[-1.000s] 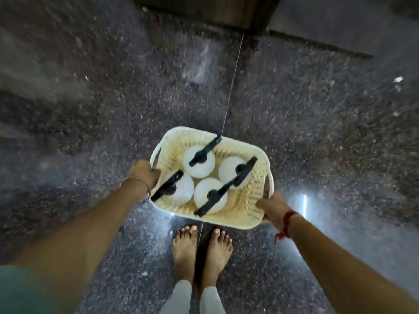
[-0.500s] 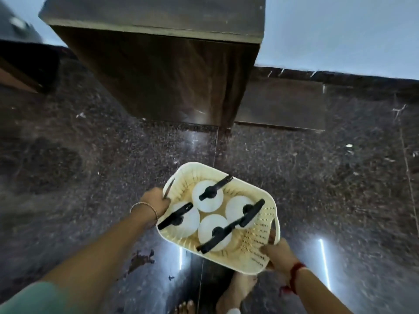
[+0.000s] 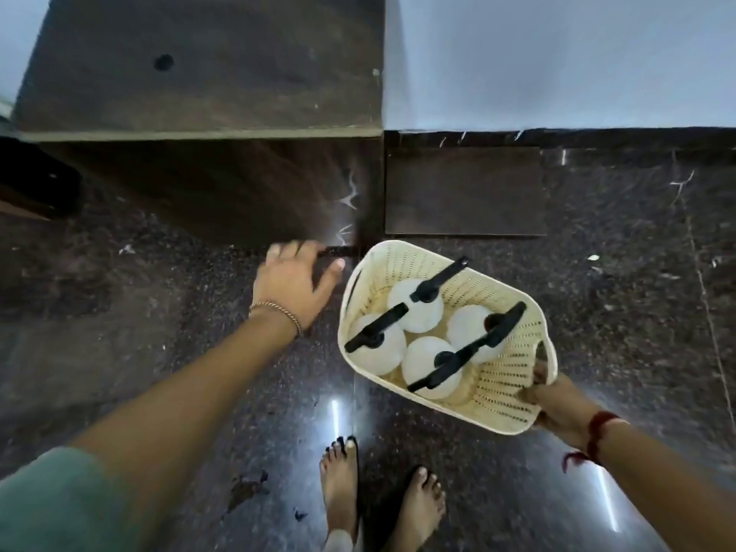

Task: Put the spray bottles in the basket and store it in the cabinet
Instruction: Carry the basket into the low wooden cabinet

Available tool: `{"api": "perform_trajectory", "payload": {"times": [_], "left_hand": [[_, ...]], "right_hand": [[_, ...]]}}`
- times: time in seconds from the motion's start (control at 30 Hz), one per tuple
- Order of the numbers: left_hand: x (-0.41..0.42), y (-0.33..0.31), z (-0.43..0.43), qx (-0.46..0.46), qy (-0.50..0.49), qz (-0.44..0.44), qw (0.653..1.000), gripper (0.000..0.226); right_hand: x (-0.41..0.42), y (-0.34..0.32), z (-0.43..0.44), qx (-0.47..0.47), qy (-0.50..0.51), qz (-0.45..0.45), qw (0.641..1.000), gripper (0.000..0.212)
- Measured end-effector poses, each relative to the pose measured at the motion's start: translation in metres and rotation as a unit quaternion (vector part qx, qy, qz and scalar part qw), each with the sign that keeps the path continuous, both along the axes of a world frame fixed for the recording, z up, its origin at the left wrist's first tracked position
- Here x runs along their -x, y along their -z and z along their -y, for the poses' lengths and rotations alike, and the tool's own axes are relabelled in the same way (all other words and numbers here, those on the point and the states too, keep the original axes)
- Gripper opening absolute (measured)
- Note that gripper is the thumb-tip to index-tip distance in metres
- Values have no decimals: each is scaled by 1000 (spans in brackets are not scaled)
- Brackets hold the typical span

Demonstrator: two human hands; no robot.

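The basket [image 3: 513, 392] of spray bottles [image 3: 416, 306] is clenched in the right hand [image 3: 555, 400] and should be kept level while the cabinet [image 3: 223, 185] handle [image 3: 336, 252], under the left hand [image 3: 292, 278]'s curling grip, is pulled.

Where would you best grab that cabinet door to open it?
By the dark handle at the cabinet door's lower right corner, coming from the front. It is a thin bar standing off the flat door, and the left hand is already reaching it.

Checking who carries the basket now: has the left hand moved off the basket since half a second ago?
Yes. The left hand has let go of the basket and reached forward to the handle at the cabinet door's bottom edge.
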State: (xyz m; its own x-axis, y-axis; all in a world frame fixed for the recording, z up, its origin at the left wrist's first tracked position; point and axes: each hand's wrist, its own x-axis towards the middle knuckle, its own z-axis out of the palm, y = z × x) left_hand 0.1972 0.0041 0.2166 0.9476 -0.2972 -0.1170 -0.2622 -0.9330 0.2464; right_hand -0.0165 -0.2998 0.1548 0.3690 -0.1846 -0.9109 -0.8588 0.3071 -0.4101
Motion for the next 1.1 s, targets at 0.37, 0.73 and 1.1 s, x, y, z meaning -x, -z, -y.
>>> {"api": "perform_trajectory", "payload": {"times": [0.37, 0.73, 1.1], "left_hand": [[-87, -37, 111, -468, 295, 237, 798, 67], [-77, -48, 135, -598, 342, 209, 695, 47], [-56, -63, 145, -429, 258, -28, 865, 32]], "right_hand": [[46, 4, 7, -35, 233, -8, 972, 49], [55, 2, -7, -68, 278, -33, 958, 37], [73, -5, -9, -73, 287, -27, 955, 40]]}}
